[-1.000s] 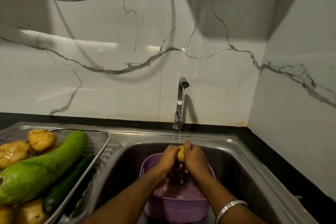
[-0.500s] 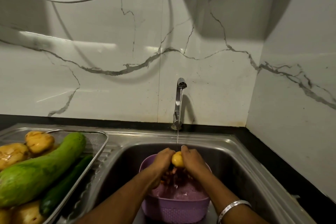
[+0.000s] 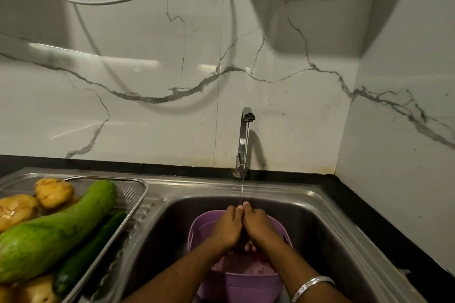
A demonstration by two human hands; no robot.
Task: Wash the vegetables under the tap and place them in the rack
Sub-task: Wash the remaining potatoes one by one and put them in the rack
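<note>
My left hand (image 3: 227, 226) and my right hand (image 3: 258, 225) are pressed together under the thin water stream (image 3: 242, 187) from the steel tap (image 3: 246, 130). Their fingers curl round a small yellow potato that is now hidden between them. Both hands hover over a purple colander (image 3: 241, 288) standing in the sink (image 3: 320, 229). On the drainboard at the left, the wire rack (image 3: 144, 194) holds a long pale green gourd (image 3: 56, 226), a dark green cucumber (image 3: 88, 253) and wet potatoes (image 3: 54, 192).
A white marble-patterned wall rises behind the tap and on the right. A black counter strip (image 3: 369, 204) borders the sink. White hoses (image 3: 110, 1) hang along the top of the wall. A silver bangle (image 3: 310, 284) is on my right wrist.
The yellow potato showed between my hands before; now both hands have closed over it and hide it. They stay under the stream.
</note>
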